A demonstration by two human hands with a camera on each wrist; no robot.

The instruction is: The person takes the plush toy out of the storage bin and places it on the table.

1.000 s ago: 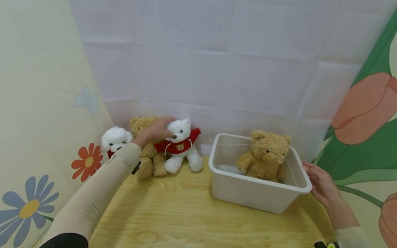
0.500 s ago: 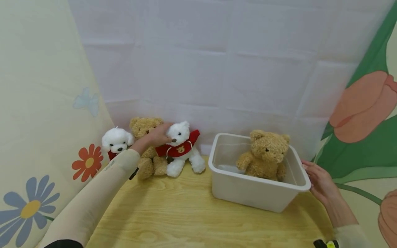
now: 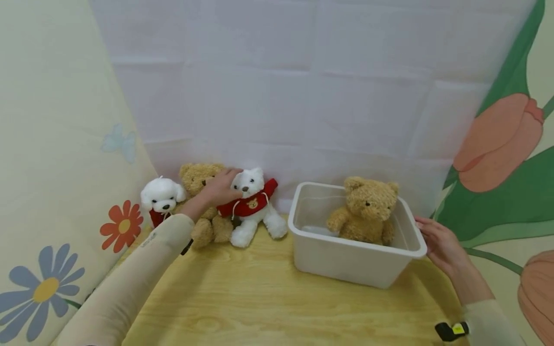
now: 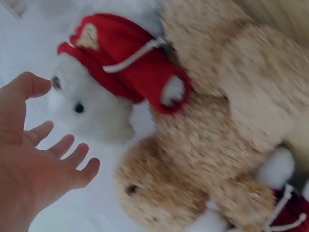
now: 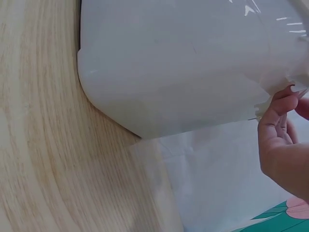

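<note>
My left hand (image 3: 220,188) reaches between a white bear in a red sweater (image 3: 253,204) and a brown teddy bear (image 3: 200,180) at the back left. In the left wrist view that hand (image 4: 38,159) is open with its fingers spread beside the white bear's head (image 4: 91,106), and nothing is in its grasp. My right hand (image 3: 434,242) rests its fingers (image 5: 282,108) against the right end of a white plastic bin (image 3: 346,262). A second brown teddy bear (image 3: 365,211) sits upright inside the bin.
A small white plush dog (image 3: 161,194) sits left of the brown bear, against a flowered sheet (image 3: 52,192). A white cloth backdrop (image 3: 281,96) stands close behind the toys. The wooden tabletop (image 3: 259,298) runs toward me. A tulip-print sheet (image 3: 510,182) hangs at the right.
My left hand has slid slightly down from the top of the bears toward the white bear's face. The right hand has stayed at the bin's end. The view has shifted a little.
</note>
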